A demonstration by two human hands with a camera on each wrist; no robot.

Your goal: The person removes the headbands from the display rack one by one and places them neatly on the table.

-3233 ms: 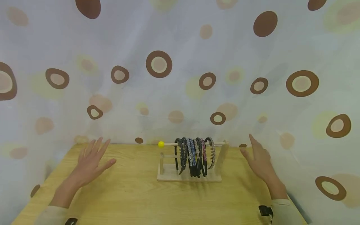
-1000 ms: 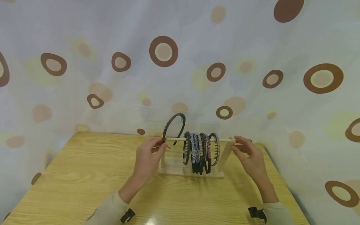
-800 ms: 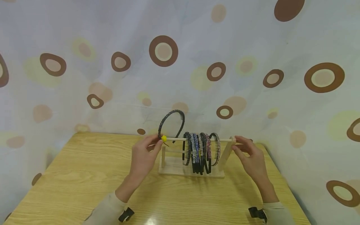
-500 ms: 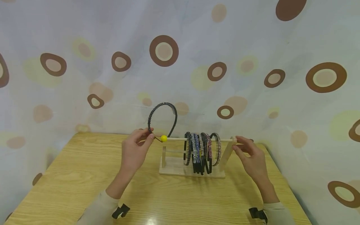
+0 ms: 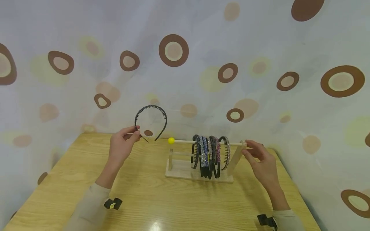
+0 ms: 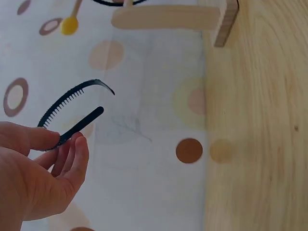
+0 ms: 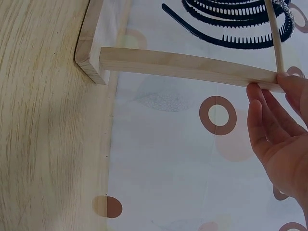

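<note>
A black toothed headband [image 5: 151, 106] is pinched by one leg between thumb and fingers of my left hand [image 5: 122, 145], held up left of the rack. In the left wrist view the headband [image 6: 62, 102] shows its comb teeth, its two ends pointing away from the hand [image 6: 43, 173]. My right hand [image 5: 264, 163] grips the top of the wooden rack's right post [image 5: 237, 157]; in the right wrist view thumb and fingers hold the post's end [image 7: 192, 67] by the rod. Several glittery headbands [image 5: 206, 154] in black, silver, blue and pink hang on the rod.
The rod ends at the left in a yellow ball [image 5: 171, 141]. A second, lower bar [image 5: 182, 154] runs below it. The rack's flat base [image 5: 185, 173] stands on the wooden table [image 5: 162, 205], before a wall covering [image 5: 202, 48] with brown ring patterns.
Both hands came from lying apart to the rack. The left hand slid a black headband leftward off the yellow-ball end and carried it away left. The right hand stays on the post.
</note>
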